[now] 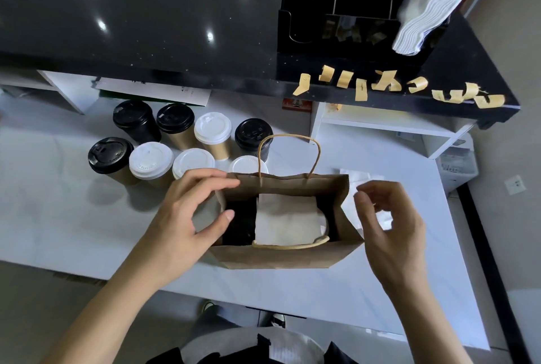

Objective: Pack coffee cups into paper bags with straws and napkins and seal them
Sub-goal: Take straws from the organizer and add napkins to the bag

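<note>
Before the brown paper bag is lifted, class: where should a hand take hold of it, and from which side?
Grip the far twine handle, coming from above. It stands upright in a clear loop over the brown paper bag, while the near handle lies folded down inside the open top against the napkin.

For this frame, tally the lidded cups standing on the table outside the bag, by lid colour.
Black lids: 4, e.g. the far-left black-lidded cup
White lids: 4, e.g. the white-lidded cup in the back row; one white lid is partly hidden behind the paper bag
Total: 8
</note>
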Action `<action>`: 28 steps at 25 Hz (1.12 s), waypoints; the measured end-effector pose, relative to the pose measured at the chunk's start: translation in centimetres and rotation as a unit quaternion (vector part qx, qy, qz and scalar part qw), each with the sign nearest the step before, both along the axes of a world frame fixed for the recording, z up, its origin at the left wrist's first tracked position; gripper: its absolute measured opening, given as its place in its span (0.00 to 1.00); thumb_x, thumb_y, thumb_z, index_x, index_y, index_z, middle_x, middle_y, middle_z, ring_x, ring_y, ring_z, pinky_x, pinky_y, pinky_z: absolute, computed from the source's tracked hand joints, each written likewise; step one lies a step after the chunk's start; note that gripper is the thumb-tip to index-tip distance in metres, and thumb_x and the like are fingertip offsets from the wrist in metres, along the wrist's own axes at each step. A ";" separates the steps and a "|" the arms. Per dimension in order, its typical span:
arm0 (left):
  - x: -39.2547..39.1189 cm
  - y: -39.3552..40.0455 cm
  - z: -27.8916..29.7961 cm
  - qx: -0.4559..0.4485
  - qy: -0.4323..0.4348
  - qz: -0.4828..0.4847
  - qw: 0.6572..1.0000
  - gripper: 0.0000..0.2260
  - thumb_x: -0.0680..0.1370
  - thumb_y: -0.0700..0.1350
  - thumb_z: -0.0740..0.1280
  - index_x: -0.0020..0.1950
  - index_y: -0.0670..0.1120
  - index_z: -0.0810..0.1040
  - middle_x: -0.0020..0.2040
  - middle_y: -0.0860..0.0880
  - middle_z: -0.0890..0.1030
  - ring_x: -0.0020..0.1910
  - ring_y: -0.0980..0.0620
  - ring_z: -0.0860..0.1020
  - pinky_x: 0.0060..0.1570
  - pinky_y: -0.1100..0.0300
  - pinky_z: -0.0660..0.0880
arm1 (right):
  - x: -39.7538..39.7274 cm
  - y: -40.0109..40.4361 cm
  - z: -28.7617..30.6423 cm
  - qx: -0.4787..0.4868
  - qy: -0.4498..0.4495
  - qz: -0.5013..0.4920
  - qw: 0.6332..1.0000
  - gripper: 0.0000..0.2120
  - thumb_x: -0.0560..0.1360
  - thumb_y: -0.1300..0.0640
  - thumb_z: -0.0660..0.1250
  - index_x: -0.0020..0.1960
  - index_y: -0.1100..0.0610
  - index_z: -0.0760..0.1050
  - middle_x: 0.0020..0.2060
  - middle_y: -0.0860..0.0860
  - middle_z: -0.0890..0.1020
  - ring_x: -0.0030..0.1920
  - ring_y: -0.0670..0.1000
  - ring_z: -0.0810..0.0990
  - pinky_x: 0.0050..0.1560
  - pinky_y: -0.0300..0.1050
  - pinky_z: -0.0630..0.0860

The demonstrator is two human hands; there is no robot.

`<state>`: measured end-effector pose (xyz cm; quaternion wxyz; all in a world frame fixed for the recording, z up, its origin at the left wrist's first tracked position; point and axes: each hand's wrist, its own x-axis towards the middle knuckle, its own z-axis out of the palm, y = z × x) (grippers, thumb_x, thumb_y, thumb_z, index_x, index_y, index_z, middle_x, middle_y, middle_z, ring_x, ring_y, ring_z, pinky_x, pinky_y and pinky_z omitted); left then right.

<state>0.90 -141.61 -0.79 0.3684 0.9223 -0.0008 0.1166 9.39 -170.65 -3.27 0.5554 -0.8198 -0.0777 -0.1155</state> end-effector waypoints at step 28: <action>-3.0 0.0 -4.2 -0.107 0.166 0.076 0.977 0.04 0.78 0.52 0.73 0.45 0.53 0.85 0.41 0.62 0.85 0.41 0.62 0.82 0.43 0.66 0.76 | -3.8 -2.0 -4.5 -0.064 0.115 0.167 0.977 0.09 0.76 0.44 0.74 0.56 0.40 0.83 0.64 0.40 0.79 0.67 0.46 0.77 0.61 0.34 0.72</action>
